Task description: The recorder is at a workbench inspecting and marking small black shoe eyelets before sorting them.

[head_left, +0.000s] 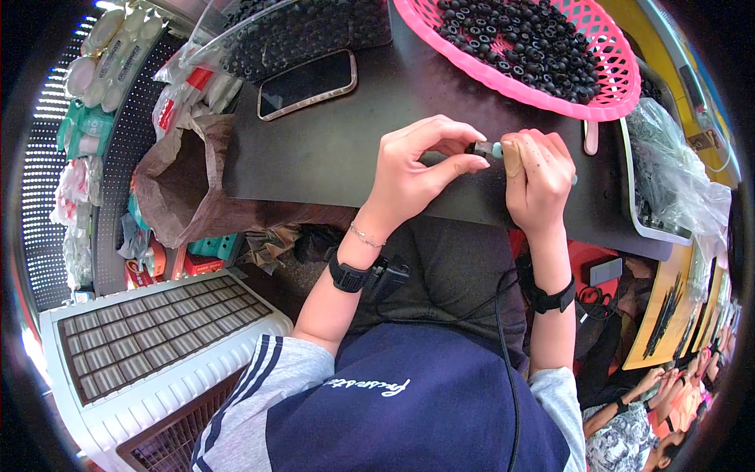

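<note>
Above the near part of the dark table, my two hands meet around a small black part. My left hand pinches this part between thumb and fingertips. In my right hand is a slim tool with a light-blue handle, its metal end touching or very close to the black part. The tool's exact kind is hidden by the fingers. A tan cover wraps the right thumb. Beyond my hands, a pink lattice basket holds many small black ring-like parts.
A clear bin of black parts stands at the back left, with a phone before it. An open brown sack hangs by the table's left edge, above a white air cooler. Right: a white-rimmed tray under plastic film; other people sit lower.
</note>
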### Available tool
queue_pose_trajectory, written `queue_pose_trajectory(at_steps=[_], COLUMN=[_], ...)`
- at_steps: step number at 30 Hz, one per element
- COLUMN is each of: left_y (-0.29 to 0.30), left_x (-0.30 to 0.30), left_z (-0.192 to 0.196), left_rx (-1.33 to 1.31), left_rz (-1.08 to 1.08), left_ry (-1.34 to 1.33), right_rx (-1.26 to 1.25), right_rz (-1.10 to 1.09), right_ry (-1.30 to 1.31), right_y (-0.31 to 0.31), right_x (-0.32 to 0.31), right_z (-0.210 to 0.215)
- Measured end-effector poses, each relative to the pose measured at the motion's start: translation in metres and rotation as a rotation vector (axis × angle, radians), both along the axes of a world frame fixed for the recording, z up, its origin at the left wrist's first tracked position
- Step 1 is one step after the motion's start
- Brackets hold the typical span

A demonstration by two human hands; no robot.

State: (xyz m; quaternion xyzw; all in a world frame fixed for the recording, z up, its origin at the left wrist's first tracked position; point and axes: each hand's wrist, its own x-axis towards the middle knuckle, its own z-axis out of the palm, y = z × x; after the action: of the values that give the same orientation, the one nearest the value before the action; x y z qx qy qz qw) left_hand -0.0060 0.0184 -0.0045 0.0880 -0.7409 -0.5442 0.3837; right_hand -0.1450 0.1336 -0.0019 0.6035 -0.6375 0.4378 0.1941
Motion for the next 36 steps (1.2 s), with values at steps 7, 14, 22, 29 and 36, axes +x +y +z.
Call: queue_pose_trajectory(at_steps=[7,14,22,29,36], left_y=[0.0,-0.002,-0.001,0.0,-0.001], left_x=[0.0,0.002,0.004,0.004,0.003], left_z=[0.0,0.003,0.002,0.006,0.01], left_rx=[-0.005,-0.054,0.04,-0.02,-0.086], left_rz=[0.01,-0.041,-0.086,0.013,0.206], left_ry=[0.005,0.003,-0.006,-0.013,0.01], right_rx=[0.016,-0.066,-0.039,-0.007,0.068], right_rz=[-0.004,-0.077,-0.087,-0.066,-0.087], right_ry=[-0.012,-0.093,-0.134,-0.192,-0.317], right_y=[0.001,0.001,0.001,0.001,0.0], right_x=[0.0,0.0,-0.001,-0.002,-0.003], right_z=[0.0,-0.001,0.0,0.002,-0.008])
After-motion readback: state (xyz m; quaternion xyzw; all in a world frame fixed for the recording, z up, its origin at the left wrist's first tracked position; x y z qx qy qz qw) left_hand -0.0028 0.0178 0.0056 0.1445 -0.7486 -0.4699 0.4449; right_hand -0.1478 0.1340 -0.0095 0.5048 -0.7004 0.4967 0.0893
